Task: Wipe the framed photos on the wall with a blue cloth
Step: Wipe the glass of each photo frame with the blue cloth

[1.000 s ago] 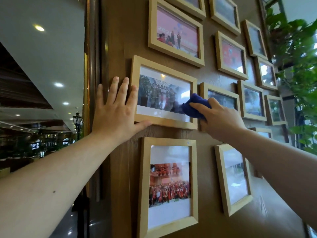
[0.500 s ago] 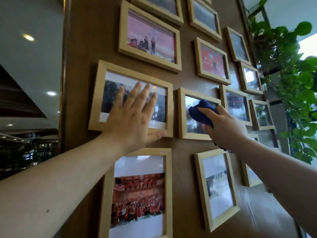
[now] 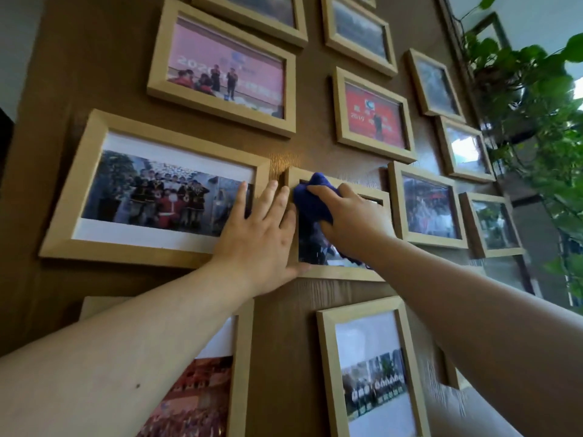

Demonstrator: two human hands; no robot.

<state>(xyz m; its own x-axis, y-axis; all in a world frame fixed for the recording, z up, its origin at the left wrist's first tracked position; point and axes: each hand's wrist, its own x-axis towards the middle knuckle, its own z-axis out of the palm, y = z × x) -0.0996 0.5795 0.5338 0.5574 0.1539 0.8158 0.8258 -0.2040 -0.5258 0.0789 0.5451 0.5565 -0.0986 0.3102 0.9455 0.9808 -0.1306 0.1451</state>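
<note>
**Wall of framed photos, cloth on the small centre frame**

Right hand (image 3: 353,222): fingers curled over a bunched dark-blue cloth (image 3: 312,200), pinning it against the glass of a small light-wood photo frame (image 3: 334,272) at the middle of the brown wood-grain wall (image 3: 94,74). The cloth covers the frame's upper-left part; a loose end hangs by the wrist.

Left hand (image 3: 255,234): open and flat, fingers spread, holding nothing. It lies across the gap between two frames, fingertips on the right end of a wide light-wood frame with a group photo (image 3: 157,197), thumb along the bottom-left corner of the small frame.

Other items: a pink-toned photo in a light-wood frame (image 3: 224,67) above; a red-toned framed photo (image 3: 372,115) upper right; an upright framed photo with a white border (image 3: 372,370) below. A green leafy climbing plant (image 3: 536,99) stands beside the wall's right edge.
</note>
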